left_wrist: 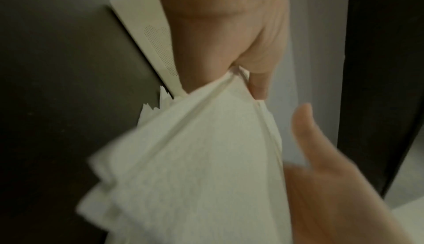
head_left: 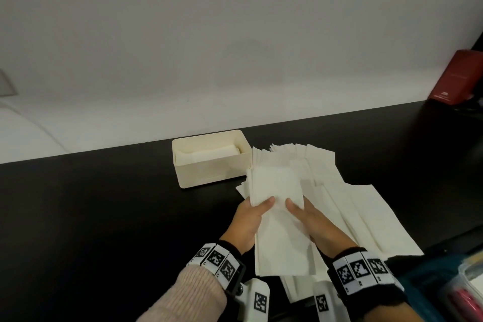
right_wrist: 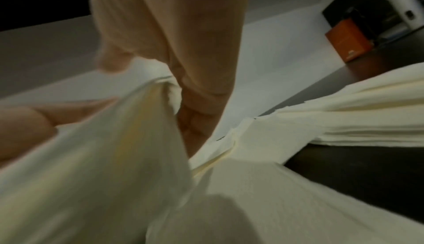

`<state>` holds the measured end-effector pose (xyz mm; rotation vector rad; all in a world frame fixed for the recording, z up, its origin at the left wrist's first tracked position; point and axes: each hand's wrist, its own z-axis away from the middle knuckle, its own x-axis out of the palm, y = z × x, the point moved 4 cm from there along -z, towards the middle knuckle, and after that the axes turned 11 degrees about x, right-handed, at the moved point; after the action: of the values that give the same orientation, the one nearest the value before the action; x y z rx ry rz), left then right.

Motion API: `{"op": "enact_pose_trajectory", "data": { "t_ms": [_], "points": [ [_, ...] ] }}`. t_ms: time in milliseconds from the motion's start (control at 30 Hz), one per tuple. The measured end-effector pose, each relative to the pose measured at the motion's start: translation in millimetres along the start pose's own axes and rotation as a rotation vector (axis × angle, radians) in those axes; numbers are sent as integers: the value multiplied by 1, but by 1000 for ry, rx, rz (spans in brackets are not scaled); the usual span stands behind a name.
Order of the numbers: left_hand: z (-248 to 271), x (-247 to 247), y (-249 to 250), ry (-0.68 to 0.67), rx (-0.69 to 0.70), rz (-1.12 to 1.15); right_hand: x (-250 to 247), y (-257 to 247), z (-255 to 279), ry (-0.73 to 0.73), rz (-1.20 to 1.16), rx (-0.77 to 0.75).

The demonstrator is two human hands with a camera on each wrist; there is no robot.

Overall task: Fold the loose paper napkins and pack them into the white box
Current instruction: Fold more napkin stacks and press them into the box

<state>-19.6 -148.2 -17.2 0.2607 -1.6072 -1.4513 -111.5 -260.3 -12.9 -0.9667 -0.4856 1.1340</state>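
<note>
In the lower centre of the head view, the left hand (head_left: 248, 219) and the right hand (head_left: 313, 219) are both pinching one bundle of paper napkins (head_left: 277, 191), thumbs lying on top and fingers curling underneath, lifting its far end off the black table (head_left: 91, 217). More loose napkins (head_left: 366, 217) are lying fanned out to the right. The white box (head_left: 211, 172) is sitting just beyond, above centre, with folded napkins (head_left: 209, 155) already lying inside it.
</note>
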Motion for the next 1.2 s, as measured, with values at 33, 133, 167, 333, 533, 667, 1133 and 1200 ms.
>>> {"op": "enact_pose_trajectory", "data": {
  "t_ms": [33,133,167,333,533,667,1133,1200],
  "points": [
    [-1,-4,4,40,16,34,0,1,3,-43,43,9],
    [-6,-16,20,132,87,86,1,-2,5,-59,220,16],
    [-8,-20,25,156,117,95,-1,-7,3,-23,213,-1],
    [-11,-59,60,282,256,53,-16,-43,-27,177,-18,-91],
    [5,-117,84,309,224,-440,8,-68,-64,68,-179,-173],
    [14,-137,77,440,213,-531,33,-61,-88,-50,-74,-185],
    [19,-139,57,552,147,-503,49,-54,-105,-155,2,-167],
    [19,-142,55,497,103,-505,47,-49,-107,-165,42,-138]
  ]
}}
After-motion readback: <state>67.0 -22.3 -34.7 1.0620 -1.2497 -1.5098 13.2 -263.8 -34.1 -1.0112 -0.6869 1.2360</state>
